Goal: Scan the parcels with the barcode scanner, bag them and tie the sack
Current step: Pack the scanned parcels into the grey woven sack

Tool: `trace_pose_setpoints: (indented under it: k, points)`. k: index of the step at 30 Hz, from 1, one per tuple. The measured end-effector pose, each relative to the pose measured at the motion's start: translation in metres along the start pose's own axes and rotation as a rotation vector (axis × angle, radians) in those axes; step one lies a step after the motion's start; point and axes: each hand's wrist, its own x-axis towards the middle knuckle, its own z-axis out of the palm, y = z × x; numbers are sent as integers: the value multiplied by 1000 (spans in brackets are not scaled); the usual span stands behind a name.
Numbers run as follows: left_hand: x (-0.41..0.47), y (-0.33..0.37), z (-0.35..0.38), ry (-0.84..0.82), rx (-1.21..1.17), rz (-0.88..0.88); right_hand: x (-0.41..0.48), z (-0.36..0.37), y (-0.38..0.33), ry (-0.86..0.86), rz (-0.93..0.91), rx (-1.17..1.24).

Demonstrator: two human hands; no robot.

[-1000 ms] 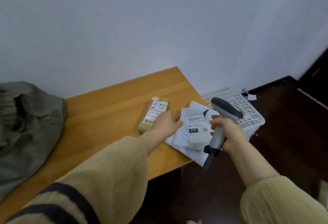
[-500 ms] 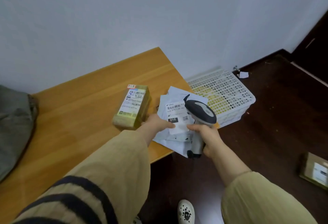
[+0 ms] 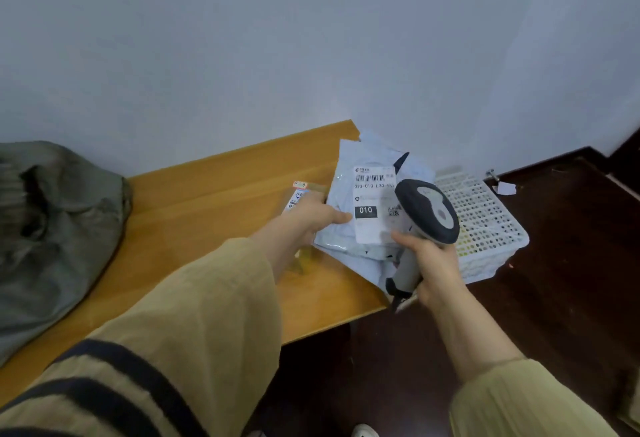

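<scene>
A white plastic mailer parcel (image 3: 346,201) with a barcode label marked 010 is tilted up at the right end of the wooden table (image 3: 214,208). My left hand (image 3: 308,218) grips its left edge, thumb on top. My right hand (image 3: 433,263) holds the grey barcode scanner (image 3: 427,215) by its handle, the head close over the label's right side. A yellowish box parcel (image 3: 298,194) lies behind my left hand, mostly hidden and blurred. The grey-green sack (image 3: 52,229) lies slumped on the table's left end.
A white perforated plastic basket (image 3: 485,225) stands on the dark floor right of the table. A white wall runs behind. A paper scrap (image 3: 504,188) lies on the floor near the wall. A shoe tip (image 3: 365,431) shows at the bottom.
The mailer has been lifted and tilted up off the table by my left hand. The scanner head has come closer over its label. The view has swung left.
</scene>
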Motion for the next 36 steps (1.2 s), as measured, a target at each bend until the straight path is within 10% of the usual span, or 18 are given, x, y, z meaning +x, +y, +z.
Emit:
trace_pose_setpoints:
  k: [18, 26, 30, 36]
  points:
    - [-222, -41, -402, 794, -680, 339, -209, 386, -48, -1059, -232, -201]
    - [-258, -114, -516, 1084, -902, 122, -261, 490, 3, -1102, -267, -336]
    - [-229, -142, -541, 1115, -669, 124, -235, 514, 25, -948, -259, -356]
    - [-176, -161, -534, 951, 505, -93, -209, 527, 51, -848, -73, -444]
